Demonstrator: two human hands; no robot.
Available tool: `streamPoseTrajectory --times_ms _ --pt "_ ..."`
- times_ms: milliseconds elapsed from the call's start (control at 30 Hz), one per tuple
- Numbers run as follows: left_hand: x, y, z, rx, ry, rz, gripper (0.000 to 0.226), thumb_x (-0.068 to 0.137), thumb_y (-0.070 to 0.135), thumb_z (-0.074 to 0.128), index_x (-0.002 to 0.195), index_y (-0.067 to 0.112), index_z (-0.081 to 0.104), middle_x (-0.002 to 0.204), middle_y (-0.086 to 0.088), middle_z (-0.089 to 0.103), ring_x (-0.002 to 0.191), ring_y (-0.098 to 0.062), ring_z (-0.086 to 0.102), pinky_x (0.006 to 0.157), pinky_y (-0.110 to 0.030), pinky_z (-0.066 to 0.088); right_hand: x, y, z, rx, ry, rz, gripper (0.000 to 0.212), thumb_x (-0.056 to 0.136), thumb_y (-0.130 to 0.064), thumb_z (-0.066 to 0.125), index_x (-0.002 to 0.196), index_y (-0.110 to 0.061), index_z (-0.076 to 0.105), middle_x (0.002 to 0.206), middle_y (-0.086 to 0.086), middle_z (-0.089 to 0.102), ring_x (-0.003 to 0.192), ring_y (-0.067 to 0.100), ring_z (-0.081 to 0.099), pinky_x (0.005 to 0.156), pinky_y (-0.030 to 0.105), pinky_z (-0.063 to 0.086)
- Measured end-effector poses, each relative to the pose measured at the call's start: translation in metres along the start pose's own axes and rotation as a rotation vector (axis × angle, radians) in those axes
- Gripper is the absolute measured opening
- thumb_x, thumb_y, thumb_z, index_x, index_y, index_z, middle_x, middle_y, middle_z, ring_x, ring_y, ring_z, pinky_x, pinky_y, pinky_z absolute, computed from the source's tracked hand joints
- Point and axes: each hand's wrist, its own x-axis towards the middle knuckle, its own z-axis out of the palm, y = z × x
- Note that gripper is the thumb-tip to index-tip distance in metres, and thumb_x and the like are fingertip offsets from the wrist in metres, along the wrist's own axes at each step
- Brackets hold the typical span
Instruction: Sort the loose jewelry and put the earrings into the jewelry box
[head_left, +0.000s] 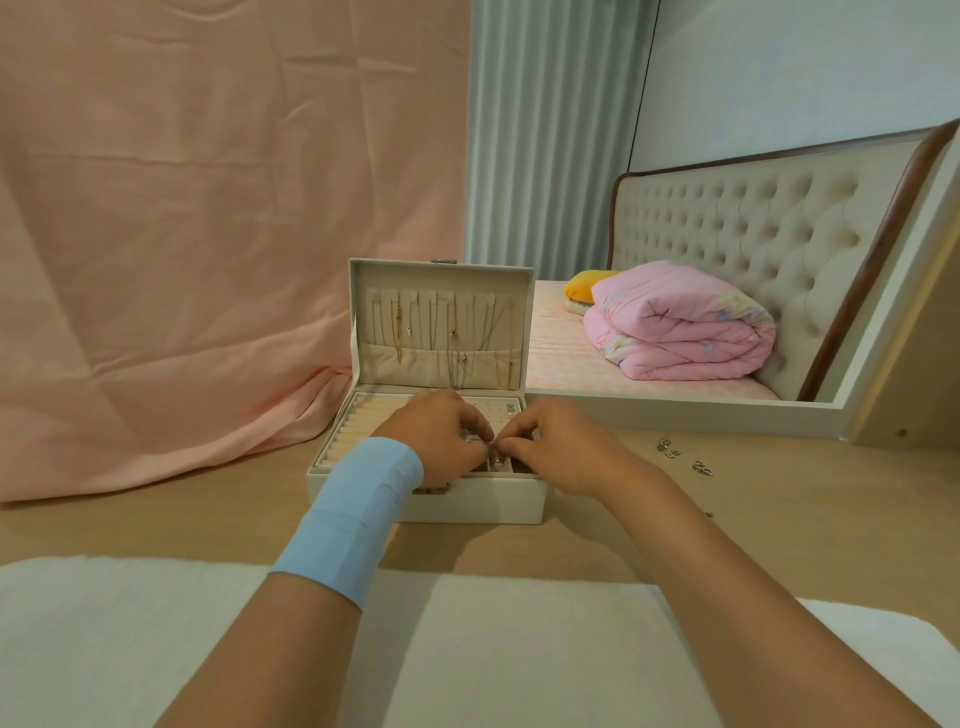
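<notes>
A single wide-angle camera worn on the head is looking forward and slightly down across the light wooden tabletop (156, 522), sitting close to the open white rectangular jewelry box (493, 501) and facing the pink fabric backdrop (208, 234) beyond.

Wooden table (779, 493): open jewelry box (483, 501) centre, likely earrings (667, 447) loose right, white cloth (130, 639) near edge.

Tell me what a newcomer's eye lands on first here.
The left hand and right hand meet over the open white jewelry box, pinching a small earring. Necklaces hang in its raised lid, loose earrings lie on the table to the right, and a folded pink quilt sits behind.
</notes>
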Motion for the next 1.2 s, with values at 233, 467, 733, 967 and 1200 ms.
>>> streamPoseTrajectory --times_ms 233,467,733,967,1200 --pt "-0.005 0.018 -0.001 0.033 0.071 0.036 0.018 0.086 0.042 0.058 0.102 0.044 0.067 0.120 0.010 0.054 0.115 -0.014 0.046 0.100 -0.038 0.043 -0.019 0.024 -0.035 0.116 0.051 0.023 0.017 0.093 -0.030 0.070 0.082 -0.042 0.074 0.082 -0.026 0.069 0.081 -0.009 0.062 0.071 0.014 0.044" --pt "-0.005 0.092 0.035 -0.034 0.039 0.226 0.016 0.089 0.035 0.059 0.102 0.039 0.068 0.095 0.020 0.057 0.095 -0.008 0.054 0.085 -0.030 0.046 -0.066 0.082 -0.083 0.109 -0.021 0.151 0.017 0.087 -0.022 0.077 0.082 -0.038 0.078 0.085 -0.019 0.075 0.078 -0.004 0.067 0.068 0.018 0.049" --pt "0.000 0.146 0.100 0.017 -0.121 0.175 0.014 0.085 0.031 0.057 0.085 0.043 0.063 0.096 0.017 0.067 0.086 -0.012 0.061 0.080 -0.026 0.050 -0.090 0.106 -0.096 0.014 -0.278 0.291 0.022 0.077 -0.010 0.081 0.092 -0.026 0.081 0.073 -0.015 0.070 0.061 0.001 0.060 0.058 0.017 0.047" --pt "-0.008 0.125 0.114 -0.127 -0.090 0.137 0.015 0.085 0.027 0.057 0.083 0.040 0.063 0.089 0.016 0.064 0.079 -0.009 0.058 0.078 -0.029 0.054 -0.087 0.107 -0.078 -0.006 -0.315 0.306 0.018 0.076 -0.017 0.085 0.083 -0.033 0.081 0.075 -0.017 0.074 0.069 0.000 0.066 0.066 0.022 0.051" --pt "-0.007 0.124 0.118 -0.138 -0.092 0.207 0.003 0.080 0.042 0.068 0.082 0.043 0.065 0.087 0.019 0.062 0.084 -0.004 0.053 0.083 -0.031 0.052 -0.088 0.113 -0.078 0.030 -0.231 0.325 0.014 0.081 -0.020 0.080 0.073 -0.032 0.079 0.074 -0.013 0.075 0.068 0.006 0.067 0.064 0.024 0.051"
